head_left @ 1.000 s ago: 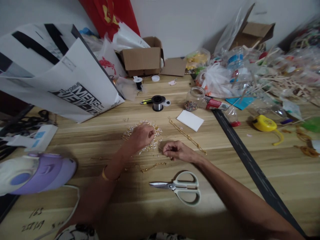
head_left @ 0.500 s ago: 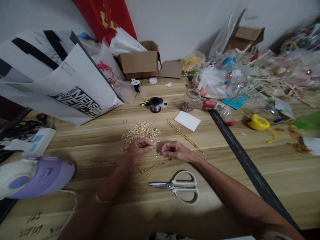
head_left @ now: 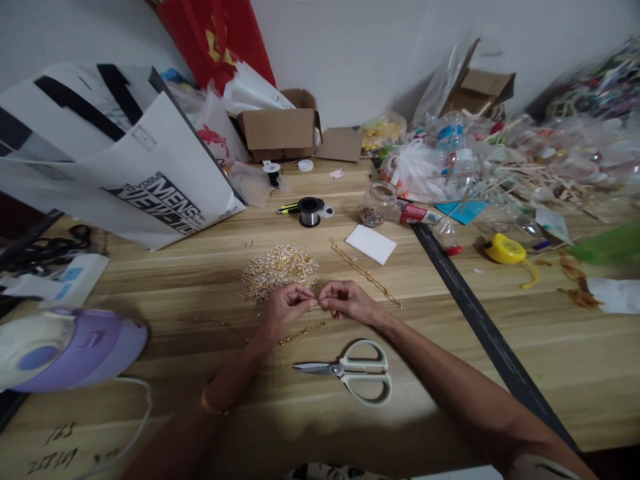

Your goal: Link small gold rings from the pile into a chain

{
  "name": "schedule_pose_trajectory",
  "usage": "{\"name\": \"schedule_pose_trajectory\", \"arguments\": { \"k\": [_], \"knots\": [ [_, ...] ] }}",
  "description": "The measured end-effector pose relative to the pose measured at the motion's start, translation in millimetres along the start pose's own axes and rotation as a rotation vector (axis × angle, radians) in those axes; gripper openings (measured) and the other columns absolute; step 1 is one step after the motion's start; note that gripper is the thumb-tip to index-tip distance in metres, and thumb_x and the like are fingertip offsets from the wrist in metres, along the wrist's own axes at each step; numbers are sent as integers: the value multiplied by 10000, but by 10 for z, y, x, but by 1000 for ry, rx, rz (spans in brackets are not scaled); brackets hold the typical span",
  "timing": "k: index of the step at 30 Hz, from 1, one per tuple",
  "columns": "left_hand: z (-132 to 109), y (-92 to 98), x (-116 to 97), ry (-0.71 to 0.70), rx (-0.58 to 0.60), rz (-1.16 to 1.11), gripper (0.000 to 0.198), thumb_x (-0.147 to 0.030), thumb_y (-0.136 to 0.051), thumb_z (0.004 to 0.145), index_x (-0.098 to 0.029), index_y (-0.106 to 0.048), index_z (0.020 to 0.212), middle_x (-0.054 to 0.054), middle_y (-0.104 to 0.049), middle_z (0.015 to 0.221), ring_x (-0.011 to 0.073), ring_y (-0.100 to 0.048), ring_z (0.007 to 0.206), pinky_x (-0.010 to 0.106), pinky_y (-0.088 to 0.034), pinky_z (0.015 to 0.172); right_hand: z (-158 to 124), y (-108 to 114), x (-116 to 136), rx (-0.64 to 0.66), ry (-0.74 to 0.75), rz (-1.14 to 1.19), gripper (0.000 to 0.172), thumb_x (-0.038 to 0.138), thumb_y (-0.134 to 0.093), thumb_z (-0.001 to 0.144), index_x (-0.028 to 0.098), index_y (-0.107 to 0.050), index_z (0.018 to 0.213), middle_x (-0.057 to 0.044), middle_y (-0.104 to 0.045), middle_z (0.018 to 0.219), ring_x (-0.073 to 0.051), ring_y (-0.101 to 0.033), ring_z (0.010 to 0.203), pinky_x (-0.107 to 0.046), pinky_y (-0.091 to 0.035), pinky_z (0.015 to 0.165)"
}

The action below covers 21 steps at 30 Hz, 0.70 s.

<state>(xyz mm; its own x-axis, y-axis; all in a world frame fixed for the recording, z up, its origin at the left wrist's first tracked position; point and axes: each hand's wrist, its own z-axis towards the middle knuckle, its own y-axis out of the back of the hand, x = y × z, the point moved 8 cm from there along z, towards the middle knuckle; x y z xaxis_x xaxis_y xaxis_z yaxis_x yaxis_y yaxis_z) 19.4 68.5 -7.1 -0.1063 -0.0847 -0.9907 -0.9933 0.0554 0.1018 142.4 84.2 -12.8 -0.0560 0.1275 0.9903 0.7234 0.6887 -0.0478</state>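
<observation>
My left hand (head_left: 287, 310) is closed in a pinch, its thumb and forefinger pressed together. Fingertip to fingertip with it, my right hand (head_left: 347, 300) pinches too. Whatever lies between them is too fine to name. Just behind my left hand is a heap of small gold and clear beaded pieces (head_left: 275, 267). A gold chain (head_left: 305, 331) lies partly hidden by my left wrist. Another gold chain (head_left: 363, 270) stretches across the table beyond my right hand. Scissors with pale handles (head_left: 345, 370) rest nearer to me, blades pointing left.
Behind the heap stand a wire spool (head_left: 310, 212) and a jar of beads (head_left: 376, 203), near a white card (head_left: 371, 244). At left are a large paper bag (head_left: 165, 173) and a purple appliance (head_left: 105, 350). A yellow tape measure (head_left: 504, 249) and plastic clutter fill the right.
My hands have come together, and their fingertips now meet where a gap was. The left hand has shifted slightly right. The view has turned a little.
</observation>
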Motion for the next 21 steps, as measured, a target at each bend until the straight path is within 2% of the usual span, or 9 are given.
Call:
{"name": "schedule_pose_trajectory", "arguments": {
  "k": [12, 21],
  "knots": [
    [-55, -22, -49, -8, 0, 26, 138, -209, -705, 605, -134, -614, 677, 13, -653, 616, 113, -595, 563, 201, -431, 543, -8, -60, -25, -16, 2, -74, 311, 430, -629, 754, 136, -542, 808, 36, -488, 608, -52, -417, 475, -162, -356, 437],
    [-93, 4, -38, -56, -86, 65, 82, -163, -668, 613, -136, -609, 663, 13, -660, 620, 119, -617, 591, 203, -479, 577, -2, -67, -12, -38, 136, -198, 279, 408, -578, 807, 134, -536, 778, 19, -472, 644, -71, -393, 543, -184, -312, 496]
  ]
}}
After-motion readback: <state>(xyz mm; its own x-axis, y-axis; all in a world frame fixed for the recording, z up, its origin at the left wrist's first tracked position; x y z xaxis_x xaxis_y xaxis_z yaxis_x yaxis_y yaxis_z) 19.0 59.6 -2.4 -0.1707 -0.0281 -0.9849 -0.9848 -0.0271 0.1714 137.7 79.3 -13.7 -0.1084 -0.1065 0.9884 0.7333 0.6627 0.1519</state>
